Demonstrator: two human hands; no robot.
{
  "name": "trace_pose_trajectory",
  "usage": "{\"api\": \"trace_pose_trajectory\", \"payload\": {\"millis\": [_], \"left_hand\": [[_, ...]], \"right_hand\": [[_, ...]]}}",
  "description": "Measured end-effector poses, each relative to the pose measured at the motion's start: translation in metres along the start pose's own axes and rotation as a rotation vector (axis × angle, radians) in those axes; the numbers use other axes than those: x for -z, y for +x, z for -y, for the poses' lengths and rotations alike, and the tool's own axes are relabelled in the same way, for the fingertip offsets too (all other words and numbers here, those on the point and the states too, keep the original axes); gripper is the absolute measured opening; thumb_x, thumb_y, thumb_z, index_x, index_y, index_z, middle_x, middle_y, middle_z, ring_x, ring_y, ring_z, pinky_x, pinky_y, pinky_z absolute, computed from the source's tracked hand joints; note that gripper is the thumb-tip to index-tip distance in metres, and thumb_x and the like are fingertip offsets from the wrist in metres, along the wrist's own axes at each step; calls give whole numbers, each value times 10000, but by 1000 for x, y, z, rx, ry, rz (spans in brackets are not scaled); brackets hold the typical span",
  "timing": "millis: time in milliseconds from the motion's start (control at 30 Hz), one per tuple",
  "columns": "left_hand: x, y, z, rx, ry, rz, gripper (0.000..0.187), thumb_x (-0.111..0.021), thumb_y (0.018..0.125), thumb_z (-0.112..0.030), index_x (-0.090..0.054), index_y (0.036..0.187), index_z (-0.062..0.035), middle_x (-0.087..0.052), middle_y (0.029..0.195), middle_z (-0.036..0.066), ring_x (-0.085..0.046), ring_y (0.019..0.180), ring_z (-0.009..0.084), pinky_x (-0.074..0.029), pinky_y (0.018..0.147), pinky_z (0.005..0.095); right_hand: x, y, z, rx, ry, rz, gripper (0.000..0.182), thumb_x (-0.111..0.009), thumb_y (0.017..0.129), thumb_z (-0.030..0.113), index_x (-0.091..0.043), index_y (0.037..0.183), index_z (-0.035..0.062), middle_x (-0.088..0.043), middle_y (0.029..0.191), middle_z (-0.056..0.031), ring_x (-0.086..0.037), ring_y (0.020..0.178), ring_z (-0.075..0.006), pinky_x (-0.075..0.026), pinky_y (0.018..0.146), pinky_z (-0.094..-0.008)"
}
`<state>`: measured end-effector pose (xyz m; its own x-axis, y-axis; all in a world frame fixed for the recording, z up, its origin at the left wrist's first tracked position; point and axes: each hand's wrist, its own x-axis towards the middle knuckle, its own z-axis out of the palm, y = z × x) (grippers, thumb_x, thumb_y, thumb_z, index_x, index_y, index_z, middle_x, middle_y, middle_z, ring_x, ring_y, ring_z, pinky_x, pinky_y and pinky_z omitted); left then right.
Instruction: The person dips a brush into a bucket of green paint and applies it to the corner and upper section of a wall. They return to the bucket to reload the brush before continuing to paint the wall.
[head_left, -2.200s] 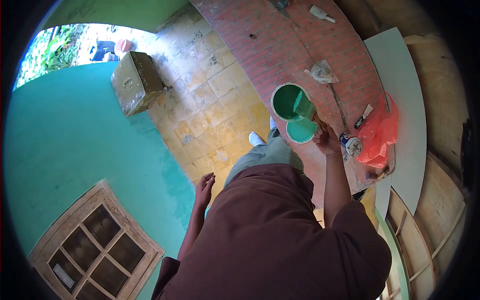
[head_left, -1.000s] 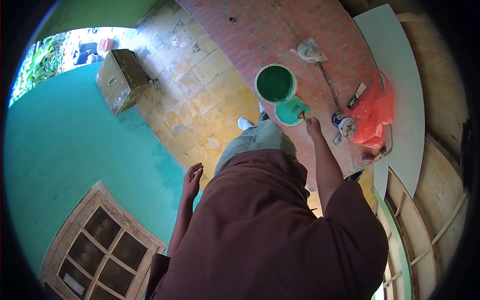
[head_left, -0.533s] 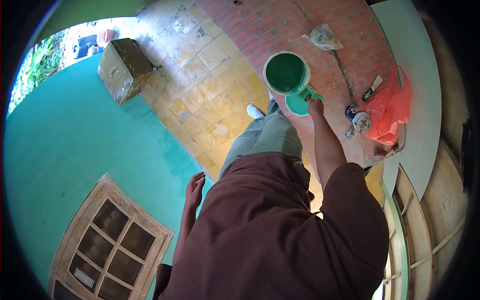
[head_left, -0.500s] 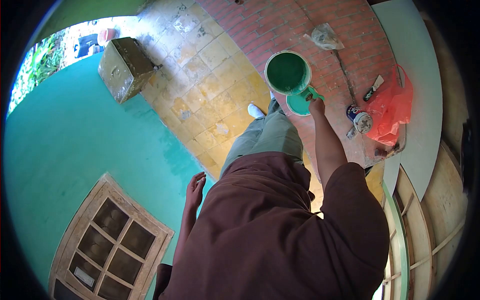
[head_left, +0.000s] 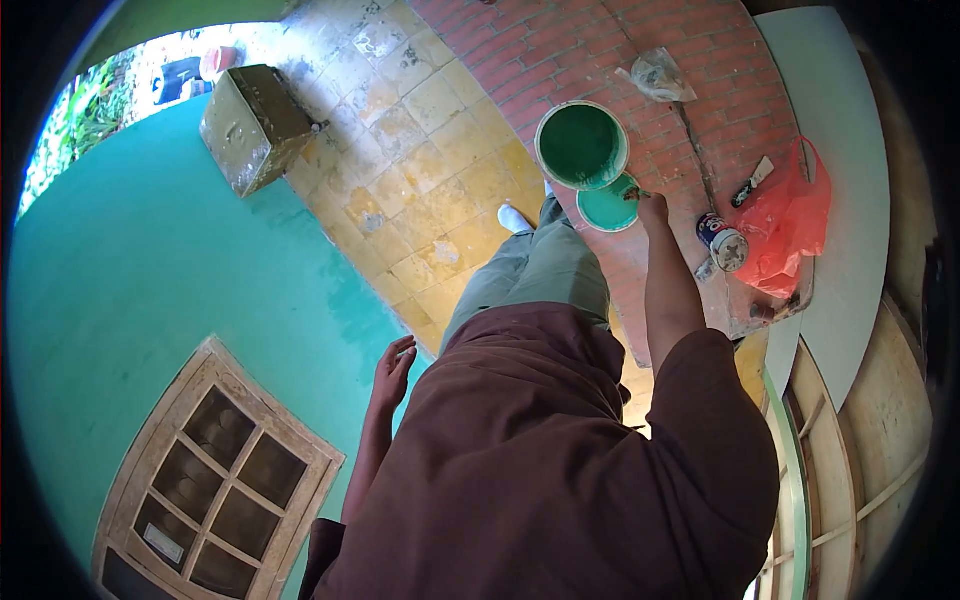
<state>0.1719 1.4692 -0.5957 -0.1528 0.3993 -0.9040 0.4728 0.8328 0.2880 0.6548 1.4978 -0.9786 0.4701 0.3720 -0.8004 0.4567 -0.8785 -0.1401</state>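
Observation:
My right hand [head_left: 653, 208] is closed around the handle of a paint brush [head_left: 633, 194], whose head is over a round lid [head_left: 608, 207] coated with green paint. Right beside the lid stands a white-rimmed bucket [head_left: 582, 146] with dark green paint inside. Both rest on a red brick-patterned surface [head_left: 560, 60]. My left hand [head_left: 396, 362] hangs at my left side near the green wall [head_left: 200, 270], holding nothing, its fingers apart and slightly bent.
On the brick-patterned surface are a clear plastic bag [head_left: 660, 76], a scraper [head_left: 752, 181], a can [head_left: 722, 242] and a red plastic bag [head_left: 785, 225]. A metal box [head_left: 255, 130] is by the wall, above a wooden window frame [head_left: 215, 480].
My right hand has moved slightly to the right with the brush. More of the lid shows now. My left hand has hardly moved.

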Motion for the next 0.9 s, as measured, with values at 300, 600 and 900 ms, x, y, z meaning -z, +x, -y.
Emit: {"api": "trace_pose_trajectory", "payload": {"millis": [300,600,900], "left_hand": [[-10,3,4,-35,-36,-2,414,-514,890,-254,-464,1213,-1,-521,1190,159,-498,1084,229,-377,922,332],[-33,12,24,-94,-178,8,411,-527,884,-265,-476,1200,-6,-536,1164,149,-504,1077,219,-382,915,333],[-50,4,93,-201,-340,-104,413,-550,866,-292,-502,1175,-22,-552,1131,149,-518,1052,239,-401,885,344]], "right_hand": [[-4,4,-42,46,109,18,298,-479,844,283,-584,933,18,-557,820,-174,-545,747,-297,-422,607,-383],[120,-99,-60,-244,679,685,122,-524,869,264,-507,932,161,-456,674,6,-453,593,-125,-357,476,-294],[127,-194,79,68,851,1266,324,-567,855,273,-513,1148,147,-478,763,9,-462,712,-122,-375,596,-276]]}}
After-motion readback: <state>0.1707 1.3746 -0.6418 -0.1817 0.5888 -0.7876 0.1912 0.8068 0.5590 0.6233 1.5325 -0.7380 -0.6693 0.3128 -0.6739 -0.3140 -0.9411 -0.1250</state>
